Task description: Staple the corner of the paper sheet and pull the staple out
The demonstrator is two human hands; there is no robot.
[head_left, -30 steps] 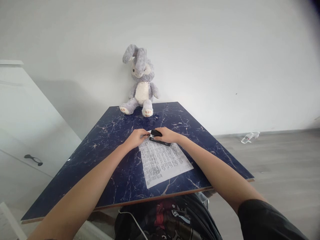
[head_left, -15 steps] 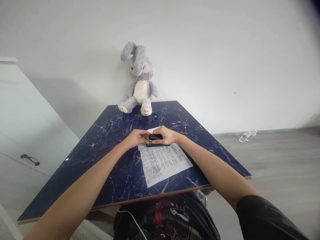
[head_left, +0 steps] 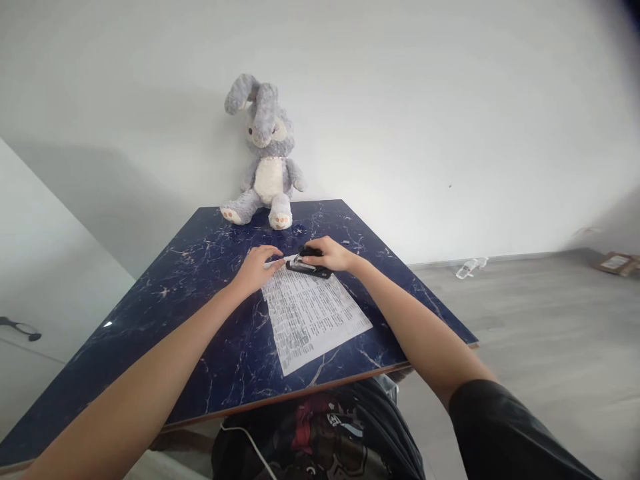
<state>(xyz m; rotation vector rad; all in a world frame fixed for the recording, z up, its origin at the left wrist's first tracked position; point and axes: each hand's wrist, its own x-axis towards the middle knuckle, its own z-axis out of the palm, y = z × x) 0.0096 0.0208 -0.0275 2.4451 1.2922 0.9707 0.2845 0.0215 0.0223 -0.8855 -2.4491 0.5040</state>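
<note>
A black stapler (head_left: 320, 271) lies over the top end of a printed sheet of paper (head_left: 320, 313), its upper arm lifted away from the base at the left end. My right hand (head_left: 331, 254) grips the upper arm from the right, thumb along the near side. Just left of the stapler is my left hand (head_left: 260, 268), thumb and fingers apart with a gap between them. Its thumb is close to the stapler's left end and the sheet's upper left corner; whether it touches either I cannot tell.
The blue marbled table (head_left: 200, 313) carries a grey plush rabbit (head_left: 270, 180) at its far edge, against the wall. A small grey piece (head_left: 346, 242) lies beyond my right hand. On the floor to the right are a clear plastic item (head_left: 471, 267) and a cardboard box (head_left: 617, 263).
The left hand has drawn back from the stapler, and its fingers have parted. The stapler's upper arm now stands raised in my right hand. The whole view has shifted slightly to the right.
</note>
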